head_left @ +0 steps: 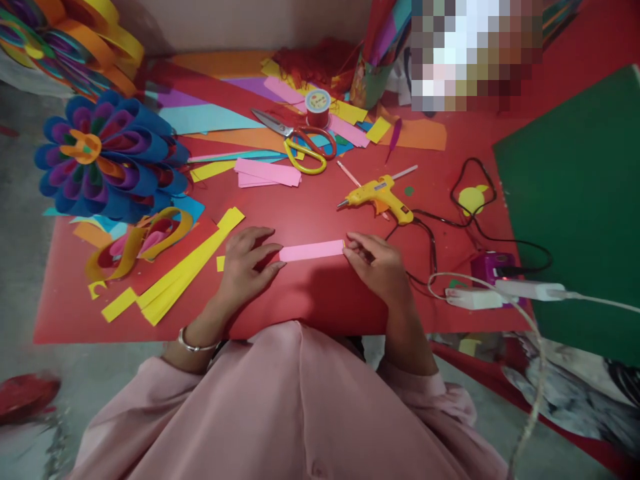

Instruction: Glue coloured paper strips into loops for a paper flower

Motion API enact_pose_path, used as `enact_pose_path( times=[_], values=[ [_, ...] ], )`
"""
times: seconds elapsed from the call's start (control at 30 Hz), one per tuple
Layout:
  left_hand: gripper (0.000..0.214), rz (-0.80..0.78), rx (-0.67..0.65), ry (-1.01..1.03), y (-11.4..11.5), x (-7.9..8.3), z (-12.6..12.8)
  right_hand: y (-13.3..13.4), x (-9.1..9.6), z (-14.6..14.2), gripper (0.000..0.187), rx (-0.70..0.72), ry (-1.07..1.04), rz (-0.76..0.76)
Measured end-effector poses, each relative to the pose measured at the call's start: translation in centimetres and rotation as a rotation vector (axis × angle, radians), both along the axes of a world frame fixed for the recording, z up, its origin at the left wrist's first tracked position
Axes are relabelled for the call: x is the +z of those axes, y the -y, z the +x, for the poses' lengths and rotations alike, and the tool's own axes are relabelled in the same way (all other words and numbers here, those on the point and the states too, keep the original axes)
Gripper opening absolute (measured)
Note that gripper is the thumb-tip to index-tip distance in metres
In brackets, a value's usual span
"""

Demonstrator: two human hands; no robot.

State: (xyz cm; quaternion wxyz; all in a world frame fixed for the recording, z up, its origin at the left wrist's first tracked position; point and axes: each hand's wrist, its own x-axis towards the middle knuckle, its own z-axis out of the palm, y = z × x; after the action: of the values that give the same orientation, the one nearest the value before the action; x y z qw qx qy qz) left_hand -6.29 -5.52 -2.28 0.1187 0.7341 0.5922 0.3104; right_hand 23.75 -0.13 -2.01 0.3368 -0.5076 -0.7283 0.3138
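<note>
A short pink paper strip [313,251] is stretched level between my two hands, just above or on the red table. Its left end is pinched between the thumb and fingers of my left hand [246,263]. At the other end, my right hand [375,260] grips the strip with thumb and fingertips, and a sliver of yellow shows there. Beyond the strip lies a yellow hot glue gun [381,198], its nozzle pointing left. A stack of pink strips [267,173] rests farther back, and long yellow strips [193,267] lie to the left of my left hand.
Scissors [300,143] and a thread spool [318,108] sit among coloured paper at the back. A blue and purple paper flower [107,157] stands at left. On the right, black cord [434,247] runs to a purple power socket [493,267] beside white chargers [475,297] and a green board [575,200].
</note>
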Motion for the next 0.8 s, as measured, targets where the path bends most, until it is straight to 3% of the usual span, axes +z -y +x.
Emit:
enact_pose_path(
  times=[0.1, 0.23, 0.37, 0.47, 0.63, 0.8],
  values=[
    [0.028, 0.032, 0.015, 0.084, 0.3, 0.7, 0.3, 0.2, 0.4, -0.1, 0.028, -0.109, -0.129, -0.151],
    [0.031, 0.022, 0.246, 0.393, 2.5, 3.1, 0.5, 0.4, 0.9, -0.1, 0.035, -0.241, -0.326, -0.408],
    [0.024, -0.102, 0.456, 0.838, 5.0, 5.8, -0.7, 0.6, 1.5, -0.1, 0.035, -0.275, -0.380, -0.472],
    [0.025, -0.219, 0.543, 1.040, 5.7, 6.8, -2.1, 0.6, 1.7, -0.3, 0.032, -0.275, -0.383, -0.461],
    [0.029, -0.374, 0.474, 1.193, 5.5, 6.7, -2.7, 0.5, 1.4, -0.6, 0.029, -0.287, -0.403, -0.485],
    [0.029, -0.427, 0.361, 1.179, 5.2, 6.5, -2.3, 0.3, 1.1, -0.5, 0.032, -0.273, -0.439, -0.515]
  ],
)
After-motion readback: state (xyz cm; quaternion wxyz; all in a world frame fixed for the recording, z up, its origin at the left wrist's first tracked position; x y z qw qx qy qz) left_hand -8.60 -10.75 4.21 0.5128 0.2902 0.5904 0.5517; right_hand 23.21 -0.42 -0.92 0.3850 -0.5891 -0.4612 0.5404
